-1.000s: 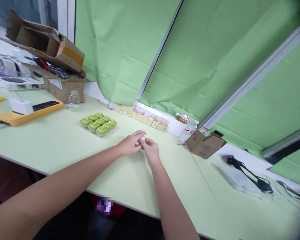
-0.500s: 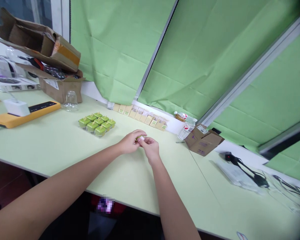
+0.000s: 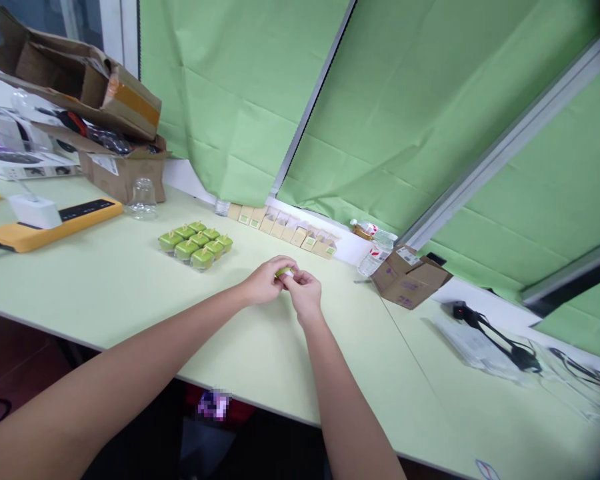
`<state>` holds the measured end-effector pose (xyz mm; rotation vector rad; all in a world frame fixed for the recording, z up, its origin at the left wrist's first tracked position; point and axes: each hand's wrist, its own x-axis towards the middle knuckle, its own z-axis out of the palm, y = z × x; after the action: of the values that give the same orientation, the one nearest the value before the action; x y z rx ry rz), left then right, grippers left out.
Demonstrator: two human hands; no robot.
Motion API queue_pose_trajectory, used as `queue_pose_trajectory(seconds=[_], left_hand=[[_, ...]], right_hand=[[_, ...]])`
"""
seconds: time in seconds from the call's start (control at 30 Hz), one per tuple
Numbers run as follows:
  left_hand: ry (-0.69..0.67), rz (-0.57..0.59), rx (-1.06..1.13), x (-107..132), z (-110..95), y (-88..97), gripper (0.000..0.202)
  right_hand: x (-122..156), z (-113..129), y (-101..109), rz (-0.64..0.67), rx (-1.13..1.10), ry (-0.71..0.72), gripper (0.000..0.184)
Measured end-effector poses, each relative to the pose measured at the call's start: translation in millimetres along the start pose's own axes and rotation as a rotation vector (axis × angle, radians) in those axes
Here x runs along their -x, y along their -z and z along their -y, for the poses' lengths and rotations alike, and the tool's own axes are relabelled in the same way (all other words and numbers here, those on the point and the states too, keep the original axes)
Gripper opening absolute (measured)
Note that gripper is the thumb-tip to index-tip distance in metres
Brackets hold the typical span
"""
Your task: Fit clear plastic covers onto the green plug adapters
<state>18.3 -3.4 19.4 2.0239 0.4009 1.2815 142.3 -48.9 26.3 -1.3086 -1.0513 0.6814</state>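
Observation:
My left hand (image 3: 264, 281) and my right hand (image 3: 306, 297) meet above the middle of the table. Between their fingers sits a small green-and-white piece (image 3: 284, 272), partly hidden by the thumbs and fingertips; its kind is not clear. Both hands are closed on it, the left with fingers curled over the far side, the right pinching from the near side. To their left stands a block of small clear cups with green lids (image 3: 195, 245), each with a pale stick-like tab on top, perhaps an ice-pop mould.
Small tan boxes (image 3: 283, 228) line the wall behind. At left are a yellow power strip (image 3: 90, 215), a clear jar (image 3: 143, 200) and open cardboard boxes (image 3: 125, 173). Bottles (image 3: 373, 257), a cardboard box (image 3: 409, 280) and black cables (image 3: 500, 340) lie at right.
The fingers have shifted slightly around the small piece, and more of its green side shows. Both hands stay together in nearly the same place; the view has moved a little.

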Motion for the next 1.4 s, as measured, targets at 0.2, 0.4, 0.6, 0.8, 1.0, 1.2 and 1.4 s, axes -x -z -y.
queue_pose_trajectory(seconds=[0.2, 0.4, 0.6, 0.8, 1.0, 1.2, 1.4], left_hand=[[-0.055, -0.011, -0.021, -0.7, 5.0, -1.6, 0.05], [-0.106, -0.011, -0.031, -1.6, 2.7, -2.8, 0.047], [-0.071, 0.036, -0.041, 2.4, 6.5, -1.2, 0.046], [0.0, 0.101, -0.067, 8.6, 8.0, 6.6, 0.042], [0.1, 0.075, -0.019, 8.4, 10.8, 9.9, 0.042], [0.2, -0.039, 0.053, 5.3, 16.3, 17.1, 0.04], [0.267, -0.127, 0.024, 4.0, 19.6, 19.6, 0.043]], right_hand=[[0.6, -1.5, -2.8, -0.044, 0.017, 0.024, 0.028], [-0.1, -6.2, -5.3, -0.083, 0.067, 0.041, 0.023], [-0.9, -7.9, -3.8, -0.056, 0.078, 0.004, 0.024], [-2.1, -9.1, 1.9, 0.039, 0.091, -0.037, 0.024], [0.5, -3.7, 4.9, 0.044, 0.086, -0.07, 0.023], [-2.3, -0.7, 9.8, -0.05, 0.093, -0.031, 0.023], [-11.5, -2.1, 29.8, -0.324, 0.538, 0.104, 0.027]])
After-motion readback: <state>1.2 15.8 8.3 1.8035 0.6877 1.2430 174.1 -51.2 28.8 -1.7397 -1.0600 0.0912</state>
